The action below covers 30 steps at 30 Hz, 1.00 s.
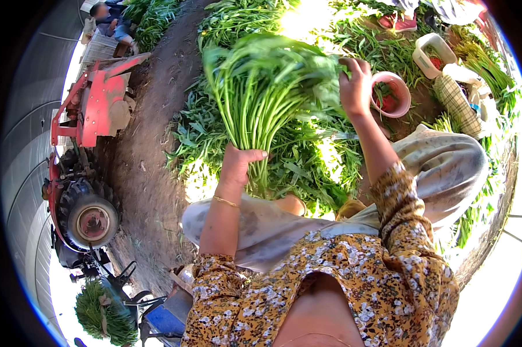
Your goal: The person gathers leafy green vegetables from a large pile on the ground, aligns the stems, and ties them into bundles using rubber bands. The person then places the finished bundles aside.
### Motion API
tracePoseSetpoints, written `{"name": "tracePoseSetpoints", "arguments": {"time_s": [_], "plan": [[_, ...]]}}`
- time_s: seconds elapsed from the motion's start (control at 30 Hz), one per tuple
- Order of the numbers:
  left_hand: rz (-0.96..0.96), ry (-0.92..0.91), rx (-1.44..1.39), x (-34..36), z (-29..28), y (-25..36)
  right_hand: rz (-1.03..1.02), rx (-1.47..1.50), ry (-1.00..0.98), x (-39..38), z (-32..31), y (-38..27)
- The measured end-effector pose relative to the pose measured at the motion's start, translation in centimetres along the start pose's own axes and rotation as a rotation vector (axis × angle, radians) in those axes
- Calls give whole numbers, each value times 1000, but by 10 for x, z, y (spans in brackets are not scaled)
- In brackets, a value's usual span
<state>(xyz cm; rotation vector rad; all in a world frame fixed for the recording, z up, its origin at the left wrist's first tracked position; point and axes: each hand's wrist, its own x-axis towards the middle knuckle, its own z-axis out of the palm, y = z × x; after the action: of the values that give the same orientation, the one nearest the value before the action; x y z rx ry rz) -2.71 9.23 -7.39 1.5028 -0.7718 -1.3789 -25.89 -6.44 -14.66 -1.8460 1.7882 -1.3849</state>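
Observation:
A thick bunch of long-stemmed leafy greens [255, 110] rises from my left hand [238, 165], which is closed round the lower stems with the thumb across the front. Its leafy tops fan out away from me and are smeared by motion. At the right side of those leaves is my right hand [355, 84], raised, with its fingers bent inward. Blurred leaves touch or pass by its fingertips, and what lies inside the fingers is hidden. Beneath both hands spreads a heap of loose greens [296, 156].
A pink bucket [404, 87] and a pale plastic container [429, 69] stand at right, near a checked cloth [455, 104]. A red machine [96, 107] with a tyre [93, 224] is at left. Another person [113, 26] sits far left; a red shoe [400, 23] shows far right.

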Motion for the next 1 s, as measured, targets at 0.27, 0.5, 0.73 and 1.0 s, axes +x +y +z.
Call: {"name": "tracePoseSetpoints", "arguments": {"time_s": [0.27, 0.5, 0.73, 1.0], "plan": [[75, 26, -135, 7, 7, -7, 499, 748, -833, -114, 10, -82], [103, -4, -39, -4, -1, -2, 148, 804, -819, -101, -3, -92], [-42, -100, 9, 2, 5, -16, -342, 372, -495, -87, 0, -55], [116, -24, 310, 0, 16, -16, -24, 133, -444, -49, 28, -55]]}}
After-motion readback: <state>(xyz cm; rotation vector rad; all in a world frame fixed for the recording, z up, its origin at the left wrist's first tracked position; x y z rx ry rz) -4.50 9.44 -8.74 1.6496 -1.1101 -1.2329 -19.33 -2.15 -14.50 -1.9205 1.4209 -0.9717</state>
